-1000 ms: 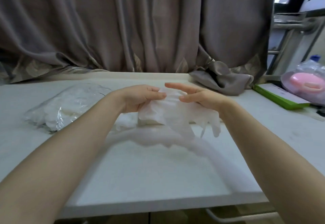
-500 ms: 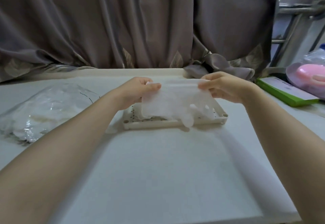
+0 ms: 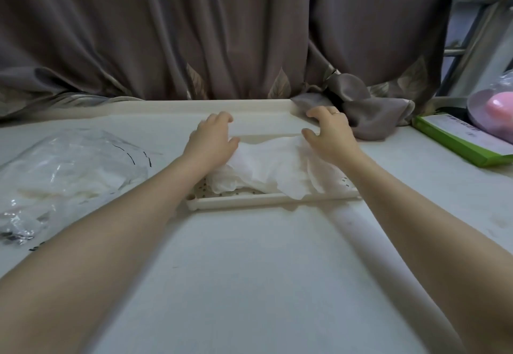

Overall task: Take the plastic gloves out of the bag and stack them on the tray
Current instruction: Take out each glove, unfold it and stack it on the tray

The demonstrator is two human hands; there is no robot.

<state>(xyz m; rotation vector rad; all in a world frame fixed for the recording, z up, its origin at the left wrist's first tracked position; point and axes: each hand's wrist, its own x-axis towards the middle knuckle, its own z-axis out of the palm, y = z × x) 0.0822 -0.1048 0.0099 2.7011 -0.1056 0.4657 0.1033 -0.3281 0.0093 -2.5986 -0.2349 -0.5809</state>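
Observation:
A cream perforated tray [image 3: 266, 201] lies at the middle of the white table. Translucent white plastic gloves [image 3: 272, 167] are spread in a rumpled layer on it. My left hand [image 3: 212, 142] rests palm down on the gloves' left end with its fingers bent over the far side. My right hand [image 3: 330, 134] lies palm down on the right end, fingers spread and slightly bent. A clear plastic bag [image 3: 63, 170] with more white gloves inside sits on the table to the left, apart from both hands.
Brown curtains [image 3: 222, 34] hang behind the table, with a bunched fold [image 3: 369, 115] lying just right of my right hand. A green-edged box [image 3: 458, 142] and a clear bag with a pink object [image 3: 497, 106] sit at the far right.
Both hands held a glove stretched above the tray, then lowered it. Now it lies on the pile and both palms rest on top of it.

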